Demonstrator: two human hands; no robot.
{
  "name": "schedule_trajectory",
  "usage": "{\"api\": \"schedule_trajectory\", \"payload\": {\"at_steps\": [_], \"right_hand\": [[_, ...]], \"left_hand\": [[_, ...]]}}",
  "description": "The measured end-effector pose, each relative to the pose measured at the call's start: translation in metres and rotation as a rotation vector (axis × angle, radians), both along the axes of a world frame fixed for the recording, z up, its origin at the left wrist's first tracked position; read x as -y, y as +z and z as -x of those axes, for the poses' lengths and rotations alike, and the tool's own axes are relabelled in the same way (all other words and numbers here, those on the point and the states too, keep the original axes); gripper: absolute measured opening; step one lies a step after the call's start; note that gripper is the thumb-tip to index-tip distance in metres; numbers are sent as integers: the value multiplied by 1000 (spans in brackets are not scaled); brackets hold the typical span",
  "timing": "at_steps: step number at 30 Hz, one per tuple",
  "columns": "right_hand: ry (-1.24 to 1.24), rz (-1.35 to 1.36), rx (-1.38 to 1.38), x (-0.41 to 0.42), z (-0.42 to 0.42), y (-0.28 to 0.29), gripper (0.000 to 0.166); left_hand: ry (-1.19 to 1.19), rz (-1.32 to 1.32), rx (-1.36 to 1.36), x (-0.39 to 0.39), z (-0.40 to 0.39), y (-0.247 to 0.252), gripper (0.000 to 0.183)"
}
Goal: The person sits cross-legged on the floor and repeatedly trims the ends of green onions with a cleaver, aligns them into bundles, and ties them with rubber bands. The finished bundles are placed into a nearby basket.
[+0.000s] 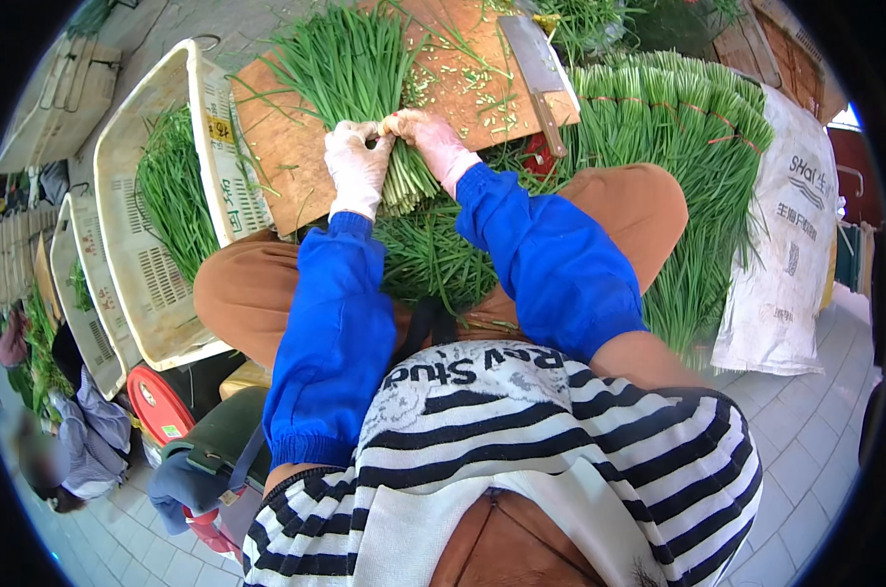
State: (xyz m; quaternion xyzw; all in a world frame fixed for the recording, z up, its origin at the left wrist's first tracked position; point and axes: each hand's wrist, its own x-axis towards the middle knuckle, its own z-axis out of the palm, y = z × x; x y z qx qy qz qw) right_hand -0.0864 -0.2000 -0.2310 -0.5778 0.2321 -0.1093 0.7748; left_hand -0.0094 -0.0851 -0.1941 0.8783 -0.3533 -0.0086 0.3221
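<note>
My left hand (356, 163), in a thin whitish glove, pinches at the near part of a bundle of green garlic chives (351, 62). My right hand (430, 141), gloved too, grips the bundle's other side, its fingertips meeting those of the left. The leaves point away over a wooden board (296, 172); the pale cut stems hang over its near edge. A cleaver (535, 59) with a wooden handle lies on the board's right side, among chopped stem bits. Loose chives (439, 253) fill the space below my hands, between my knees.
A cream plastic crate (146, 286) holding chives stands at the left, more crates behind it. Tied chive bundles (663, 125) are stacked at the right beside a white woven sack (780, 242). A red-lidded bucket (160, 405) stands at lower left. Another person (91, 440) is at far left.
</note>
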Motion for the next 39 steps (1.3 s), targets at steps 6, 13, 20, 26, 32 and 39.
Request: {"api": "schedule_trajectory", "payload": {"at_steps": [6, 13, 20, 26, 32, 39], "right_hand": [[-202, -394, -161, 25, 7, -29, 19], [-58, -409, -126, 29, 12, 5, 28], [147, -306, -233, 8, 7, -2, 61], [219, 238, -244, 25, -20, 12, 86], [248, 288, 204, 38, -49, 118, 101], [309, 487, 69, 47, -83, 138, 64]], "left_hand": [[-84, -151, 148, 14, 5, 8, 15], [384, 408, -812, -20, -47, -33, 63], [197, 283, -1522, -7, -35, -2, 42], [26, 718, -1424, -5, -35, 17, 42], [-286, 792, -898, 13, -72, 83, 65], [-316, 547, -698, 9, -106, 95, 57]]}}
